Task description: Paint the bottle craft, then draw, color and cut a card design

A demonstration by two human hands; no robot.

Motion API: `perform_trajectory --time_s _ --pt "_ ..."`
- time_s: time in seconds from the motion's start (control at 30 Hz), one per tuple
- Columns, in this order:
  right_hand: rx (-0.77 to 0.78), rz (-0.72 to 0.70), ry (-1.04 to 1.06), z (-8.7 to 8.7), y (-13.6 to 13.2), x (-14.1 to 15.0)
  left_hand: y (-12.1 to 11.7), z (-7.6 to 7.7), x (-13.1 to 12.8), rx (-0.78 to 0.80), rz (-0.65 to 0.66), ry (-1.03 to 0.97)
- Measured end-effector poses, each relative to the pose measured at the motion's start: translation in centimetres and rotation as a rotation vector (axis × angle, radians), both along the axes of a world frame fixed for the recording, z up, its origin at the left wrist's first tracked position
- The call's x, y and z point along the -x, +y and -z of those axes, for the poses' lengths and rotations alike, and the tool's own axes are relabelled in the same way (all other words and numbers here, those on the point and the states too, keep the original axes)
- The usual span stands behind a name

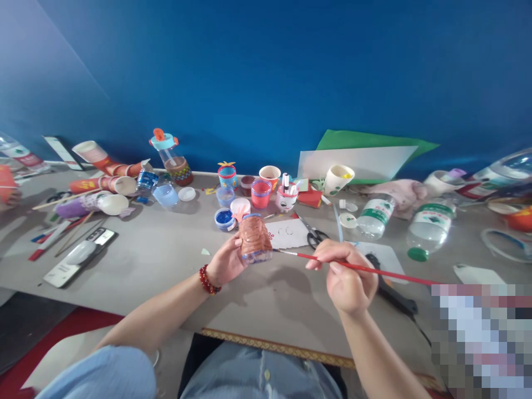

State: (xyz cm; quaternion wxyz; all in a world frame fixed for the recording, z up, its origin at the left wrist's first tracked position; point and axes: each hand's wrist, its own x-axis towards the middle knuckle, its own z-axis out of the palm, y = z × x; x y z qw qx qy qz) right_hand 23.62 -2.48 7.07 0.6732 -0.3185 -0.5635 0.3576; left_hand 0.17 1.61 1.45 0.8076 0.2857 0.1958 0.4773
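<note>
My left hand (pixel 226 257), with a red bead bracelet at the wrist, grips a brown-painted plastic cup (pixel 255 237) tilted above the table. Clear plastic with a bluish edge shows at the cup's lower end, and a pink cut-out shape rises by its upper left. My right hand (pixel 347 271) is closed around a thin red-handled paintbrush (pixel 386 272). Its dark tip meets the cup's lower right edge or sits just beside it. Behind the cup are an open jar of blue paint (pixel 225 219) and a white paper with drawn marks (pixel 286 233).
Black scissors (pixel 316 237) lie beyond my right hand. Water bottles (pixel 376 216) lie at the right. Several small cups, including a red one (pixel 261 194), stand at the back. A phone (pixel 81 257) and a drinking bottle (pixel 174 160) are at the left. A blue wall (pixel 249 83) rises behind.
</note>
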Motion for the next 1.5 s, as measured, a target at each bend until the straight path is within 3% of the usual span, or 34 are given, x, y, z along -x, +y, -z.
perform_trajectory --time_s 0.2,0.53,0.83,0.97,1.13,1.37,1.5 --pt "-0.010 -0.055 -0.007 0.3 0.3 0.1 0.1 0.0 0.0 0.003 -0.002 -0.003" --pt "0.040 -0.011 -0.003 0.0 0.2 0.3 0.3 0.3 -0.1 0.010 -0.007 -0.013" --pt "-0.022 0.141 0.111 -0.2 0.6 0.4 0.3 0.4 0.0 -0.010 -0.018 -0.042" --pt "0.038 0.142 0.003 0.7 0.6 1.1 0.2 0.2 -0.1 0.004 -0.024 -0.002" --pt "0.028 0.088 -0.266 1.5 0.4 1.6 0.0 0.3 -0.1 -0.004 -0.004 0.032" --pt "-0.070 -0.046 -0.176 2.4 0.6 2.0 -0.1 -0.3 -0.2 -0.026 0.039 0.034" --pt "-0.158 -0.090 -0.273 3.0 0.7 2.0 -0.2 -0.6 -0.3 -0.017 0.045 0.084"
